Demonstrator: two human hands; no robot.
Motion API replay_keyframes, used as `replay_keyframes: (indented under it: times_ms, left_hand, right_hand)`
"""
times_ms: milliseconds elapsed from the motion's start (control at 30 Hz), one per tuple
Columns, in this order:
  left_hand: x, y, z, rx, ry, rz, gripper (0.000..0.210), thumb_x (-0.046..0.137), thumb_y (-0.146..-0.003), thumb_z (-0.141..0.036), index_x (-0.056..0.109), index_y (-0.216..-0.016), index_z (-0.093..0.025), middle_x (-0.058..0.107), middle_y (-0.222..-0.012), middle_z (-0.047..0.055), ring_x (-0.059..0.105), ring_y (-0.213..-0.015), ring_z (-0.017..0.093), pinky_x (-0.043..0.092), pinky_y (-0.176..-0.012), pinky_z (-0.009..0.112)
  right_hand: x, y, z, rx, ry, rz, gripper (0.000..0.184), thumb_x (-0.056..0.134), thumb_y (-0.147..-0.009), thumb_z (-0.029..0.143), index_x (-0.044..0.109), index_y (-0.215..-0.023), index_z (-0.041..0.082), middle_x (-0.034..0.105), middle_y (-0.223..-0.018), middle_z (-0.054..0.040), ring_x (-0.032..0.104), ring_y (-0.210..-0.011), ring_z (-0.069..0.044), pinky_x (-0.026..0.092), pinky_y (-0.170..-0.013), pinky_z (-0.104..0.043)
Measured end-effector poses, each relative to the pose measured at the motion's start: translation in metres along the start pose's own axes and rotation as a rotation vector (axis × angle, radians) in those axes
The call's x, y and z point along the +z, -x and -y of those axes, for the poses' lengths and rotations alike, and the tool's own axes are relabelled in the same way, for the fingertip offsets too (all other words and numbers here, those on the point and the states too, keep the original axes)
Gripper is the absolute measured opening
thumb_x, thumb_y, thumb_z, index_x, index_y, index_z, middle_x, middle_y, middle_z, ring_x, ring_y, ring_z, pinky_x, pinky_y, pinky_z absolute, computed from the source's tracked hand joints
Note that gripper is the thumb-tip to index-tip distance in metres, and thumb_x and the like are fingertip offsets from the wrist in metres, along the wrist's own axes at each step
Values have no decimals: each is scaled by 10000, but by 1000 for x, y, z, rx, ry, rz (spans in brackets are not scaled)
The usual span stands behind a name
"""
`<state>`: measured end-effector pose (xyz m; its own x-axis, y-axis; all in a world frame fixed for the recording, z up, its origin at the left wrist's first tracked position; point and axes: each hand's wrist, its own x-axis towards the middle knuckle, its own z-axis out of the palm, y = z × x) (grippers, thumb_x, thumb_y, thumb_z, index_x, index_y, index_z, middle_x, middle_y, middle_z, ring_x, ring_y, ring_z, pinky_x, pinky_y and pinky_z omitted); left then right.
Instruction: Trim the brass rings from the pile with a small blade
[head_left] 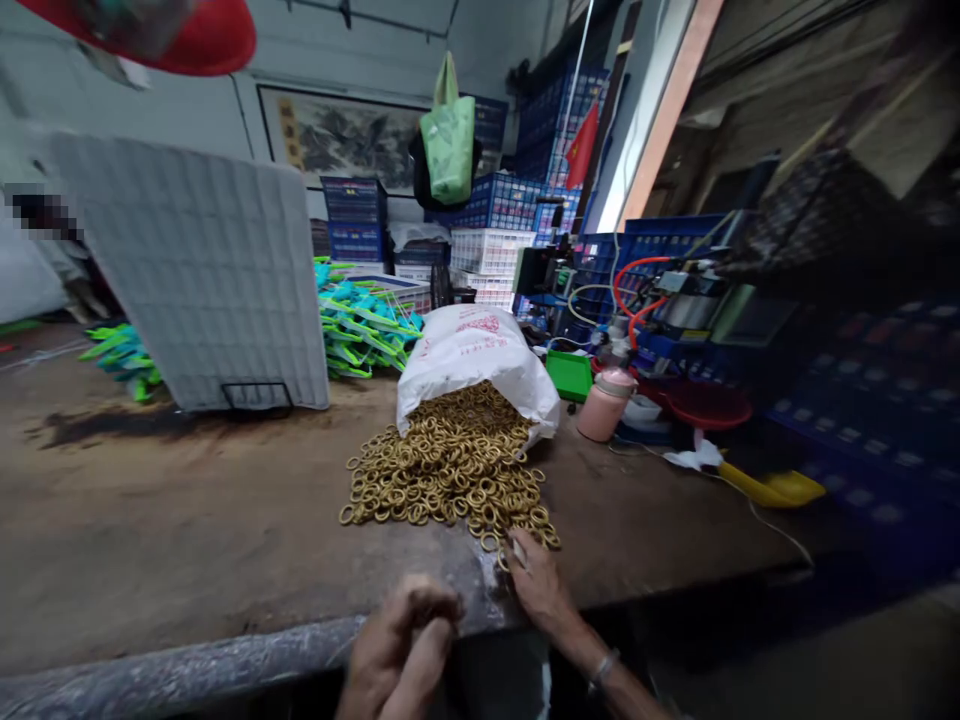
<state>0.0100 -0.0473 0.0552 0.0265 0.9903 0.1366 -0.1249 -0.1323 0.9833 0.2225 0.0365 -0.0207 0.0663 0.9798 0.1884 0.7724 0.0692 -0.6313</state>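
A heap of brass-coloured rings [442, 480] spills from the mouth of a white woven sack [480, 350] lying on the table. At the near right edge of the heap, my right hand [536, 575] has its fingers closed at a ring [504, 560], which they partly cover. A light-coloured band or wrap shows on one finger. Closer to me, over the table's front edge, my left hand [405, 645] is curled shut, thumb against the fingers. Whatever it may hold is hidden.
A tall pale ribbed panel [202, 270] stands on the left, with green and turquoise plastic pieces [367, 320] behind it. Right of the sack are a pink bottle [606, 405], a green tray [570, 375] and a machine with red hoses [682, 300]. Crates [491, 250] fill the back.
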Motion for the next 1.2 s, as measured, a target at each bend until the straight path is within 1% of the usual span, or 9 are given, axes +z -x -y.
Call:
replay_keyframes:
  times_ms: [133,267,367,500,600,700,900,1133,1200]
  left_hand:
    - [15,-33,49,69,-149,-94,280,582,-736,-342,612,-963,-182,633,-844,70,579,-785,189,449,-765,295]
    - [15,-40,92,185,-276,15,288,508,-784,-262,580,-1052,-183,643,-914,95,596,-799,189,467,-748,294]
    - [13,-35,98,245,-348,83,252,446,-812,-212,598,-1012,-190,651,-950,94,601,-859,190,460,-790,299]
    - [12,-32,85,240,-449,-5,192,451,-802,-203,622,-885,-176,662,-775,56,608,-701,156,473,-682,257]
    - [12,-32,78,192,-489,-27,158,465,-792,-204,620,-798,-174,650,-696,24,596,-639,137,461,-642,232]
    - [12,-31,77,152,-519,-47,144,472,-790,-212,608,-763,-172,636,-663,11,579,-607,126,442,-610,216]
    - [18,-30,72,126,-540,-41,177,488,-783,-230,571,-641,-166,559,-567,-12,500,-539,106,390,-572,211]
    - [27,-32,58,-351,-95,28,235,499,-783,-358,540,-684,-148,484,-542,-25,405,-438,71,317,-436,184]
    - [26,-32,57,-399,1,66,292,487,-788,-399,527,-658,-141,471,-527,-28,385,-407,57,304,-430,183]
  right_hand:
    - [13,-7,17,115,-413,149,186,451,-684,348,484,-602,184,466,-557,29,439,-570,-109,350,-551,-206]
    - [16,3,44,319,-717,434,145,476,-642,339,453,-641,196,326,-506,83,267,-420,-56,215,-389,-183]
    - [11,13,62,431,-909,583,141,477,-637,318,389,-658,210,286,-504,104,150,-373,-31,103,-345,-182]
    - [7,16,73,526,-1015,685,143,477,-629,273,397,-731,213,318,-477,123,131,-337,-14,98,-341,-166]
    - [8,15,71,536,-1022,695,184,491,-664,333,416,-777,209,400,-496,110,177,-316,-8,108,-334,-159]
    - [11,17,64,492,-984,604,295,457,-724,482,433,-805,199,460,-521,86,203,-308,-12,117,-329,-165]
    - [12,17,55,222,-743,458,314,450,-749,464,471,-633,173,421,-475,64,319,-410,-52,258,-421,-196]
    - [7,13,63,226,-667,485,227,427,-732,372,484,-637,173,463,-509,49,407,-490,-83,328,-489,-208]
    - [7,14,63,219,-684,489,216,431,-736,363,476,-636,177,475,-502,49,433,-501,-88,348,-505,-207]
